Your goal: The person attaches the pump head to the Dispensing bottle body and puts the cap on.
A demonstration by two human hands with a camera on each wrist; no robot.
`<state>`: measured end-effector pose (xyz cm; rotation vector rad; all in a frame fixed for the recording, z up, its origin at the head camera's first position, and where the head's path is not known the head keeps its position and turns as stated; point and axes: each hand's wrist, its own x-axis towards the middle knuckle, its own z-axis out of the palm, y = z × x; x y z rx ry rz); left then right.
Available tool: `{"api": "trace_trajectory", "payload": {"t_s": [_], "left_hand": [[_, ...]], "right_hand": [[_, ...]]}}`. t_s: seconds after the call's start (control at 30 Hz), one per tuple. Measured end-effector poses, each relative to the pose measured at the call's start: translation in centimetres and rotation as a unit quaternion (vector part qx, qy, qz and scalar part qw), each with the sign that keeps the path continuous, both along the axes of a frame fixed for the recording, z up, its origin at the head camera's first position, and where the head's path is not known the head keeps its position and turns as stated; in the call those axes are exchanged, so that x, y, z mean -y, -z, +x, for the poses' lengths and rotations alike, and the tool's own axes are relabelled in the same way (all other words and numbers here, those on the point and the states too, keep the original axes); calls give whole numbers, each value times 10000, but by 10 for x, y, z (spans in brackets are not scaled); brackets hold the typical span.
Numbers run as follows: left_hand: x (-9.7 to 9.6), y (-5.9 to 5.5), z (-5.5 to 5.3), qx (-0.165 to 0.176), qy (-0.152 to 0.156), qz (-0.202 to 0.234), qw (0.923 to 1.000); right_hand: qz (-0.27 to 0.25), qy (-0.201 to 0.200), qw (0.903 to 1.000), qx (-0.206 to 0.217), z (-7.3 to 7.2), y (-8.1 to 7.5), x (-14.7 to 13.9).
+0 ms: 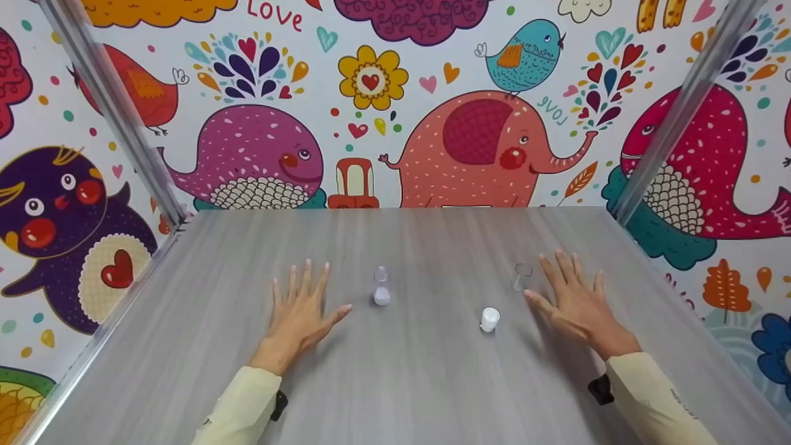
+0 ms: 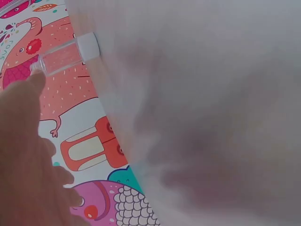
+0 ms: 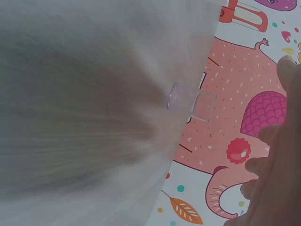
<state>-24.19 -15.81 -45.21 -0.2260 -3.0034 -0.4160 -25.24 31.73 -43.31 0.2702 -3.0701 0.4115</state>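
My left hand lies palm down with its fingers straight and spread, holding nothing. To the right of its thumb a small clear bottle with a white lower part stands upright; the left wrist view shows the same bottle beyond the thumb. My right hand is likewise flat, fingers spread, holding nothing. Just left of its fingers is a clear, see-through cap, its outline faint against the table. The right wrist view has this cap too. Nearer the front, left of the right thumb, a small white cap-like piece stands.
The grey wood-grain table reaches back to a wall printed with cartoon animals. Metal posts rise at the table's back corners. A dark band sits at the right wrist, beside the sleeve.
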Motion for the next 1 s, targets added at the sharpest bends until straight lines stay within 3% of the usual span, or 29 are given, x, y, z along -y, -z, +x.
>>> {"api": "trace_trajectory", "payload": {"t_s": [0.47, 0.77, 1.0], "left_hand": [[-15, 6, 0, -10, 54, 240, 9997], [-26, 10, 1, 326, 138, 630, 9974], [-33, 12, 1, 463, 237, 976, 9939]], "right_hand": [[-233, -53, 9997, -55, 7, 9, 8], [-437, -183, 9988, -113, 10, 15, 18], [-585, -60, 9982, -88, 13, 15, 28]]}}
